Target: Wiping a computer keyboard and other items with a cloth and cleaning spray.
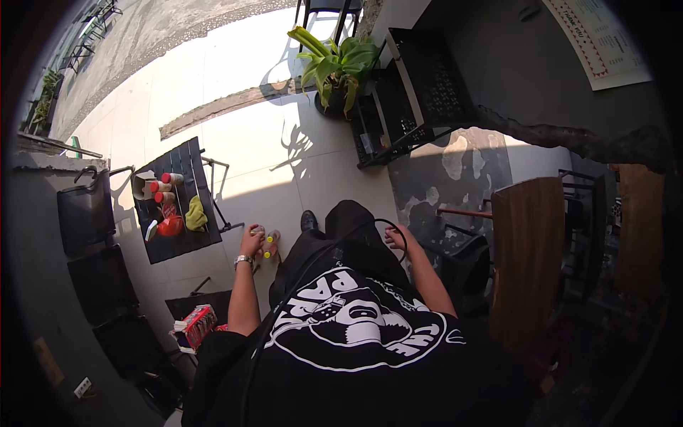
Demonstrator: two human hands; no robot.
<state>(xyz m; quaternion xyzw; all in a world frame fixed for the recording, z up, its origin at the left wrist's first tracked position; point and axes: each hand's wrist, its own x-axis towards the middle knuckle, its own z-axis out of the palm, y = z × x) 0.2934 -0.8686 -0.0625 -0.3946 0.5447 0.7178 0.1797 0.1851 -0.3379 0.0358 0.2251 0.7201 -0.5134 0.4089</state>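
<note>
My left hand (252,239), with a metal watch at the wrist, is out past my left thigh. Its fingers curl around what looks like a small clear bottle (260,230), mostly hidden by the hand. Just to its right are two clear bottles with yellow caps (271,243); whether they stand on the floor or on something is hard to see. My right hand (396,237) hangs beside my right thigh, fingers loosely bent and apart, with nothing in it. A black cable (395,221) loops close by it.
A black slatted table (205,213) holds several red-lidded jars (165,197), a red spray bottle (169,226), a yellow-green cloth (196,213) and a cardboard box (143,185). Red packaging (196,327) lies lower left. Black chairs (85,219), a potted plant (336,69), black shelves (397,112) and a wooden table (525,256) surround me.
</note>
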